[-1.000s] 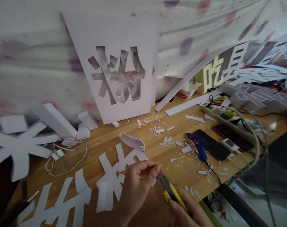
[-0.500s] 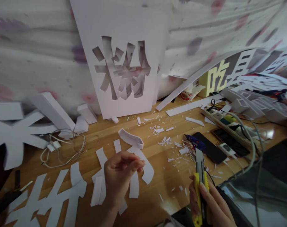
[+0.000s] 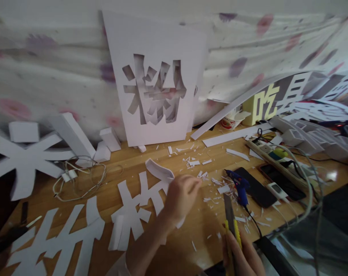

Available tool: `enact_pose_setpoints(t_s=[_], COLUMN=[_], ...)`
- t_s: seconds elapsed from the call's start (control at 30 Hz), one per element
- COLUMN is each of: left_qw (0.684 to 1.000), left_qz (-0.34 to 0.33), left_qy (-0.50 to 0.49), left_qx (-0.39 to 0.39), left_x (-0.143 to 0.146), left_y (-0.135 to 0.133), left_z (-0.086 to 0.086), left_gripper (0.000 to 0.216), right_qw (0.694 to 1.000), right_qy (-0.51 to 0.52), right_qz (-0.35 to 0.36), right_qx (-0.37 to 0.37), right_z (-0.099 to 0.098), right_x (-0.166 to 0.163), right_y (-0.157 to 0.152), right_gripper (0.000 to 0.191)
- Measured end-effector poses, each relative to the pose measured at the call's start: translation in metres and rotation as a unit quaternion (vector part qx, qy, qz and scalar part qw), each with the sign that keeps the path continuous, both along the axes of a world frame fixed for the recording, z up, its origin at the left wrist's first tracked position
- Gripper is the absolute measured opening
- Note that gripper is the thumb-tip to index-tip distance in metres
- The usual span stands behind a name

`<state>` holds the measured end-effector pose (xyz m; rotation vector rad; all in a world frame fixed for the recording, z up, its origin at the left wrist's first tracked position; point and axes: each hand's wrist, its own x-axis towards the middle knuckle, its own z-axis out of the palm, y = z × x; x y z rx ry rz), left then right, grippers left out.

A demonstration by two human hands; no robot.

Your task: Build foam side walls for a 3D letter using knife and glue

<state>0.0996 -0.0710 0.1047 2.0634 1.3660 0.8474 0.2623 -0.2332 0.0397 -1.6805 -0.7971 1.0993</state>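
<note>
My left hand [image 3: 182,197] hovers over the right part of a white cut-out character [image 3: 130,216], fingertips pinched together. Whatever may be between them is too small or hidden to make out. A curved white strip [image 3: 159,170] stands on edge along that character, just beyond the hand. At the table's front edge my right hand [image 3: 244,255] grips a utility knife [image 3: 229,211] with a yellow handle, its blade pointing up and away. A blue glue gun [image 3: 239,184] lies just past the blade tip. Small white scraps [image 3: 194,163] are scattered between the hands and the board.
A white board [image 3: 162,132] with a cut-out character leans on the curtain. White letter pieces [image 3: 27,157] and a coiled cable [image 3: 79,188] occupy the left. Phones [image 3: 255,188], a power strip [image 3: 274,161] and grey box shapes [image 3: 300,132] crowd the right. Another person's hand shows at the far right.
My left hand has moved right, uncovering more of the white character. My right hand with the knife has shifted slightly left, leaving the glue gun in fuller view. The camera view has tilted up slightly.
</note>
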Motion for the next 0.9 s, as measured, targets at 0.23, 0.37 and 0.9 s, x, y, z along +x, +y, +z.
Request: enact_pose_setpoints(t_s=[0.23, 0.37, 0.9], left_qw=[0.979, 0.971, 0.988], left_qz=[0.155, 0.154, 0.092], left_qy=[0.116, 0.151, 0.125], left_qx=[-0.068, -0.103, -0.010], left_x=[-0.053, -0.041, -0.034], left_y=[0.034, 0.042, 0.009], left_z=[-0.034, -0.045, -0.053], left_gripper=[0.031, 0.027, 0.024], right_qw=[0.920, 0.867, 0.948], right_qy=[-0.377, -0.469, -0.277], right_qz=[0.076, 0.116, -0.092], right_qx=[0.068, 0.121, 0.126], right_z=[-0.049, -0.056, -0.007], right_x=[0.003, -0.003, -0.007], right_y=[0.022, 0.034, -0.018], right_gripper=[0.045, 0.040, 0.042])
